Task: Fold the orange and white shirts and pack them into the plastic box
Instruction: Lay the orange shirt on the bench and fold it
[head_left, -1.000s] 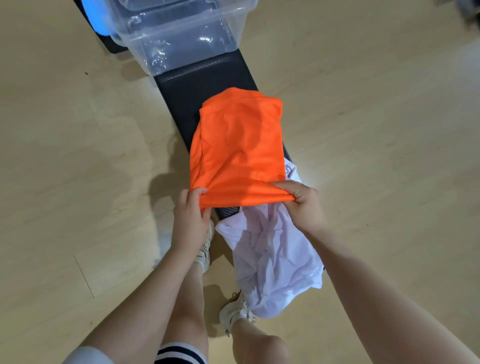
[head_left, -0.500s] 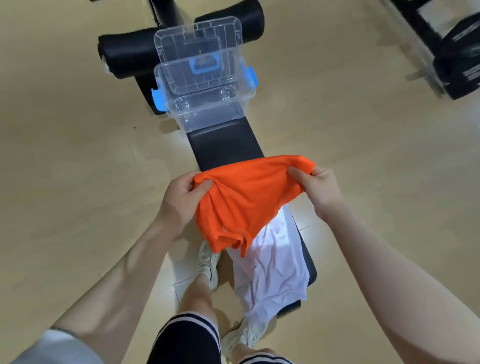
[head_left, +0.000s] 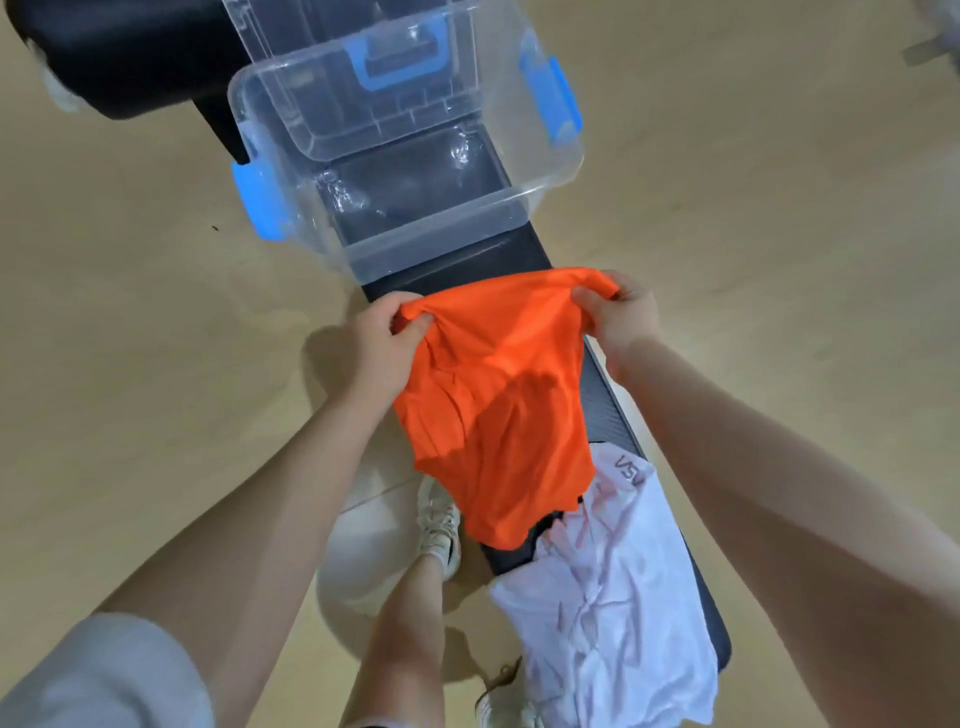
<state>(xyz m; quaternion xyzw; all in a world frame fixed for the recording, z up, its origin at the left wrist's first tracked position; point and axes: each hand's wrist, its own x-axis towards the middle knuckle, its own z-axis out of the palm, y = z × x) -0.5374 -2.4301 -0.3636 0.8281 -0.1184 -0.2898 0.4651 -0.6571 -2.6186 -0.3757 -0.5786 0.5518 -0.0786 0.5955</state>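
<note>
White shirt: the white shirt (head_left: 608, 603) lies crumpled and unfolded on the near end of the black padded bench (head_left: 610, 410), part of it spilling over the bench's left edge; grey lettering shows near its far edge.
Feet: two pale sneakers stand on the wooden floor (head_left: 130, 322) left of the bench, one sneaker (head_left: 440, 525) just beside the bench's edge.
Orange shirt: the orange shirt (head_left: 498, 405) hangs partly folded from both hands, lifted above the bench, its lower edge dangling over the far part of the white shirt.
Left hand: the left hand (head_left: 382, 343) is closed, thumb and fingers pinching the shirt's upper left corner.
Right hand: the right hand (head_left: 621, 317) is closed too, gripping the upper right corner in a bunched fold.
Plastic box: the clear plastic box (head_left: 436, 244) sits on the bench just beyond the orange shirt, with nothing inside; it has blue latches (head_left: 262, 200) on both sides.
Lid: a clear lid (head_left: 363, 93) with a blue handle leans tilted in the box's far side.
</note>
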